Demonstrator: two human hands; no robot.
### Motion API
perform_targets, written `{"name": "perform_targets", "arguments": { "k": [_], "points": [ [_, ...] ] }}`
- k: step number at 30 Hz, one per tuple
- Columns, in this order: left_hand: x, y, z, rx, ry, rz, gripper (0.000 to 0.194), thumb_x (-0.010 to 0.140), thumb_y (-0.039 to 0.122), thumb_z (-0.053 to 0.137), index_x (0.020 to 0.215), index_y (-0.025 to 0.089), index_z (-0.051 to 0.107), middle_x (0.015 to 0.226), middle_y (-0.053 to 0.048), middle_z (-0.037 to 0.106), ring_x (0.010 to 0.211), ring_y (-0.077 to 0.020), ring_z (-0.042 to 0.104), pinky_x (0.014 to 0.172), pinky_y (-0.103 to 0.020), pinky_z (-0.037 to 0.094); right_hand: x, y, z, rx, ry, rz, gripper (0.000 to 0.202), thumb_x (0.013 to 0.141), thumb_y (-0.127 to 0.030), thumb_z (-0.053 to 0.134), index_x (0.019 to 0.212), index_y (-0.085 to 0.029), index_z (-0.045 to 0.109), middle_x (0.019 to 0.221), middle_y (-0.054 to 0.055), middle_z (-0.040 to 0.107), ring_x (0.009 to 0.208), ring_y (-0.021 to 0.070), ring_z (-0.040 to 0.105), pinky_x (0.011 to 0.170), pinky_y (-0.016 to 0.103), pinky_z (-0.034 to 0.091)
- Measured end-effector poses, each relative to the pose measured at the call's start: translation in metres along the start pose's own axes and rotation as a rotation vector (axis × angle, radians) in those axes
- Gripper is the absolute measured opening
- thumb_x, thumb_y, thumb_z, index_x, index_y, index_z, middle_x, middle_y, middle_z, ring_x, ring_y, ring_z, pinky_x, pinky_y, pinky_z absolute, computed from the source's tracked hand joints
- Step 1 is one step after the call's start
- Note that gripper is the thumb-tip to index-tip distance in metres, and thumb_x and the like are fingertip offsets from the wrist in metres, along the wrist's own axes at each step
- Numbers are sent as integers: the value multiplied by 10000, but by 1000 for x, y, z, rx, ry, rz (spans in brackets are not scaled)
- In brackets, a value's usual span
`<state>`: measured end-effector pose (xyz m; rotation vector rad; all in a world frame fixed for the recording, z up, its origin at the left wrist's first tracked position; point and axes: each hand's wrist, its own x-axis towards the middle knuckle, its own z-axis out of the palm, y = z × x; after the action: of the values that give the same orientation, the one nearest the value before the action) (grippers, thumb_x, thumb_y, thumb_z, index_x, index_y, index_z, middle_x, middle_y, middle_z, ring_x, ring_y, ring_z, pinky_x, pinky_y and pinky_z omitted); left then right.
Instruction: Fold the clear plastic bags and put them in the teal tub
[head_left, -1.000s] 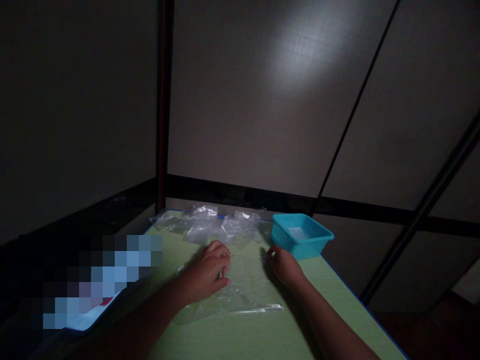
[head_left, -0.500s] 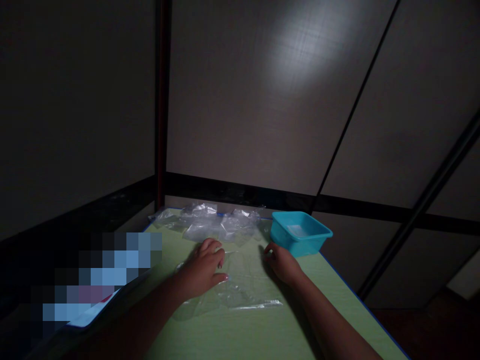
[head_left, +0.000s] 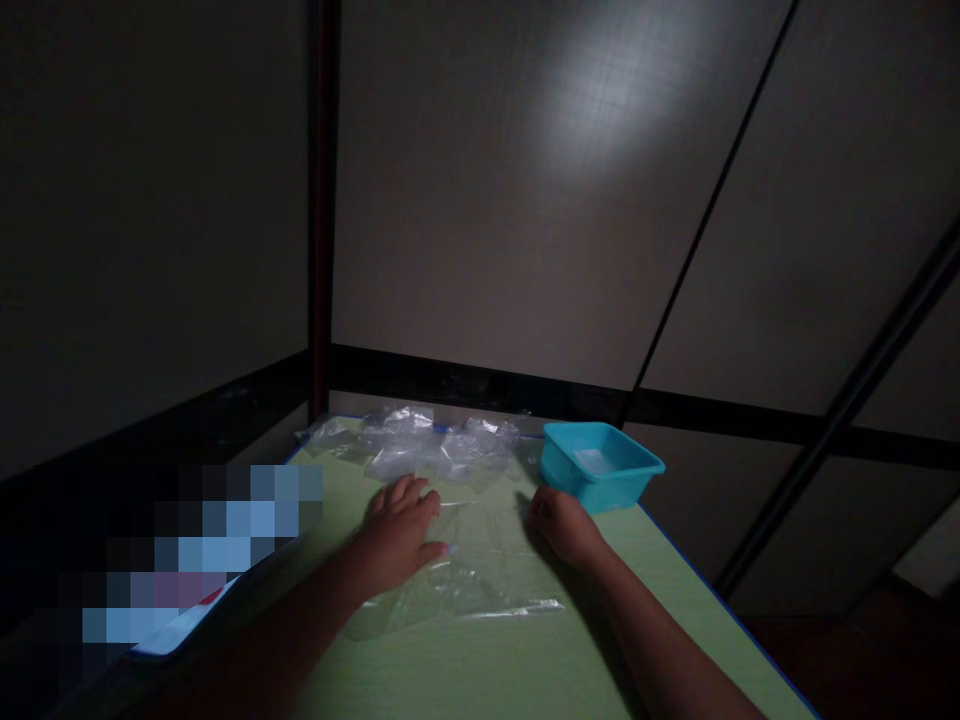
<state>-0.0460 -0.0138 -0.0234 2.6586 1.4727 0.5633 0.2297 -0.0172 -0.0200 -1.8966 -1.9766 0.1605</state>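
Note:
A clear plastic bag (head_left: 487,580) lies flat on the pale green table (head_left: 465,670), its near edge catching the light. Over its left part is my left hand (head_left: 397,535), palm down, with fingers spread and thumb pointing right. My right hand (head_left: 566,525) is closed at the bag's far right corner, its fingertips curled and pinched there; the exact grip is partly hidden. Just behind that hand stands a turquoise plastic basin (head_left: 600,490) with a pale patch inside. Crumpled clear plastic bags (head_left: 420,450) are heaped along the table's far edge.
Close behind the table rises a panelled wall (head_left: 487,230) with a dark horizontal strip. At the left edge, a blue and white object (head_left: 176,630) is mostly hidden by blurred blocks. The table's right edge (head_left: 727,605) has blue trim.
My left hand has shifted slightly left across the bag, its fingers spreading further. My right hand's fingers have closed a little more. The basin and heaped bags have stayed put.

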Motion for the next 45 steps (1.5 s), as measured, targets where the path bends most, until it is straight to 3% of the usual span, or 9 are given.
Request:
{"name": "perform_targets", "arguments": {
  "k": [4,8,15,21,29,32,35,39,45],
  "points": [
    [0,-1,5,12,-27,-24,654,697,447,580,1284,276,350,1390,-100,288,1284,-310,176,993,-501,173,0,1,0,13,5,-4,83,727,-178,500,724,-170,582,701,34,617,628,129,535,532,207,306],
    [2,0,6,10,42,-3,688,725,456,550,1335,285,280,1404,-92,269,1288,-303,171,996,-496,181,0,1,0,20,8,-15,77,733,-191,499,714,-173,572,688,32,607,611,129,529,515,211,297],
    [5,8,-8,-69,249,96,495,749,387,548,1213,251,444,1327,-80,361,1245,-273,230,1000,-438,236,-5,-6,-3,90,71,24,294,775,-303,507,1036,-170,480,555,-25,528,531,127,496,466,215,253],
    [-8,27,-26,-176,52,342,187,761,355,556,926,269,575,1281,-25,402,1239,-258,221,986,-414,269,-16,-27,-19,181,83,-64,356,825,-372,434,1108,-157,426,593,-17,532,540,137,509,504,228,319],
    [-6,29,-25,-215,63,332,102,776,256,528,698,209,571,1157,-42,486,1173,-230,306,951,-363,315,-46,-61,-51,419,-182,-428,394,795,-317,522,1164,-193,457,985,53,575,892,163,532,782,278,415],
    [-5,27,-25,-186,67,326,88,775,249,527,715,218,584,1182,-32,474,1188,-229,294,961,-362,307,-58,-69,-70,410,-527,-654,346,801,-322,525,1128,-211,542,1146,56,551,1093,179,469,939,310,346],
    [-5,26,-22,-102,77,300,154,744,258,572,896,256,600,1297,-27,386,1236,-258,237,1004,-424,236,-68,-72,-84,301,-825,-795,495,777,-286,562,1257,-259,444,1327,45,423,1281,194,254,1056,359,166],
    [-3,22,-11,10,123,181,566,714,317,616,1242,333,410,1436,-38,167,1288,-326,118,1016,-547,81,-75,-68,-85,171,-862,-771,566,769,-265,571,1286,-349,358,1411,11,243,1312,226,146,1050,484,27],
    [-1,17,-6,65,102,57,649,723,247,589,1304,354,321,1455,-48,123,1305,-333,75,1001,-552,103,-78,-62,-74,128,-801,-738,613,774,-280,568,1314,-350,287,1410,35,230,1313,235,133,1032,527,-5]
  ]
}}
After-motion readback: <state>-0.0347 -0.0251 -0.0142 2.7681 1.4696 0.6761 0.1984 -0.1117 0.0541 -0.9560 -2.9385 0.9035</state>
